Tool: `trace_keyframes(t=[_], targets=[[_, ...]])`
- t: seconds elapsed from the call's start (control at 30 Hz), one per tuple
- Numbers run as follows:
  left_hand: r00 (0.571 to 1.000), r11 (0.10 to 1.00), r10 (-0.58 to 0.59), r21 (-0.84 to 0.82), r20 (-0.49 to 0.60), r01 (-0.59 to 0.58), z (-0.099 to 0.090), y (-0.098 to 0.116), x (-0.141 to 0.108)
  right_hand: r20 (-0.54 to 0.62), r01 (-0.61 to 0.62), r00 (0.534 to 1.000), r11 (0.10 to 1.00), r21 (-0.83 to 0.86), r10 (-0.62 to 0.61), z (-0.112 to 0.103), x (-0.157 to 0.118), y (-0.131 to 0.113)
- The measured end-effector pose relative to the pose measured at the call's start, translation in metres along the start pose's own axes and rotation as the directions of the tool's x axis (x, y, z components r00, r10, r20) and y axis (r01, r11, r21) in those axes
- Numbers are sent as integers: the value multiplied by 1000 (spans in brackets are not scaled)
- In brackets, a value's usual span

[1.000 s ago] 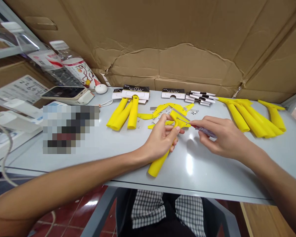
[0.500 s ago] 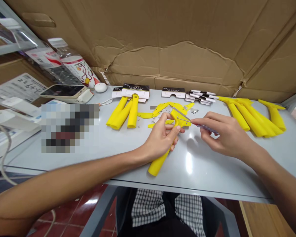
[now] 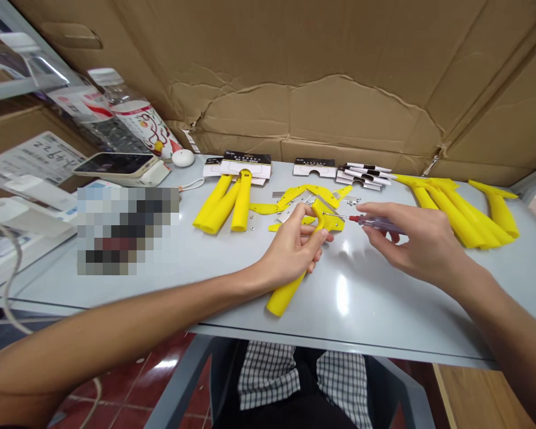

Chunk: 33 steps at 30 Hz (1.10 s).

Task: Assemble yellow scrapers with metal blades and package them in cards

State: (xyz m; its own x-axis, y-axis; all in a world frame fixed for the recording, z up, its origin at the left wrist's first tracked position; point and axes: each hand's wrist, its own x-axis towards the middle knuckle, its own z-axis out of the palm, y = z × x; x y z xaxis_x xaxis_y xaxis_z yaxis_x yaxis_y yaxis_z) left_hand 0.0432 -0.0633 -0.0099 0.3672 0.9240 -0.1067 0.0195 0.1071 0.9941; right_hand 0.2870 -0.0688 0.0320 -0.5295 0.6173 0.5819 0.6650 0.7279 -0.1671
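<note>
Your left hand [image 3: 290, 245] was wrapped around the neck of a yellow tool [image 3: 289, 291], thumb and fingers closed on it just below its wide head. The yellow tool was tilted, its head pointing away from you and its round handle end near the front edge of the grey table [image 3: 232, 265]. Your right hand [image 3: 422, 238] pinched the clear handle of a screwdriver [image 3: 371, 222] between thumb and fingers. The screwdriver's shaft lay across the head, with its tip at the upper left part; whether the tip was seated in a screw could not be told.

Just behind your left hand lay loose yellow pieces [image 3: 292, 194], with small metal parts [image 3: 352, 202] near them. Three yellow handles [image 3: 221, 205] lay to the left, printed cards [image 3: 248, 165] at their far ends. A separate card [image 3: 315, 169] and a pile of cards [image 3: 366, 177] stood close to the cardboard [image 3: 295, 71] at the back. More yellow tools [image 3: 467, 217] lay to the right. Farther left were a phone [image 3: 116, 162], a round white object [image 3: 183, 158] and two bottles, the nearer with a patterned label [image 3: 147, 128].
</note>
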Motion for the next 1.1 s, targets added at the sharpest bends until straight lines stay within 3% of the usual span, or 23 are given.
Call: trace_keyframes(t=[0.2,0.33,0.57,0.7,0.83,0.97,1.1], targets=[[1000,1000,-3,-18,-2,3,0,1,0,-18,-37,999,999,-25,37,-1,-1,-3],[1000,1000,10,-12,-2,-10,1,2,-2,-8,-138,990,990,34,139,-1,1,-7],[999,999,37,5,-17,-37,0,-1,-2,143,-437,900,856,276,413,-8,9,-9],[1000,1000,23,1,-14,-23,0,0,-1,269,-367,909,917,158,318,-6,5,-6],[1000,1000,0,-26,27,1,-1,3,2,401,-300,882,951,72,248,-1,3,-4],[1000,998,-1,-67,19,2,-3,4,6,327,-342,896,937,75,300,-1,4,6],[1000,999,16,-42,-21,-17,-6,6,10,192,-295,924,935,-195,331,-1,1,28]])
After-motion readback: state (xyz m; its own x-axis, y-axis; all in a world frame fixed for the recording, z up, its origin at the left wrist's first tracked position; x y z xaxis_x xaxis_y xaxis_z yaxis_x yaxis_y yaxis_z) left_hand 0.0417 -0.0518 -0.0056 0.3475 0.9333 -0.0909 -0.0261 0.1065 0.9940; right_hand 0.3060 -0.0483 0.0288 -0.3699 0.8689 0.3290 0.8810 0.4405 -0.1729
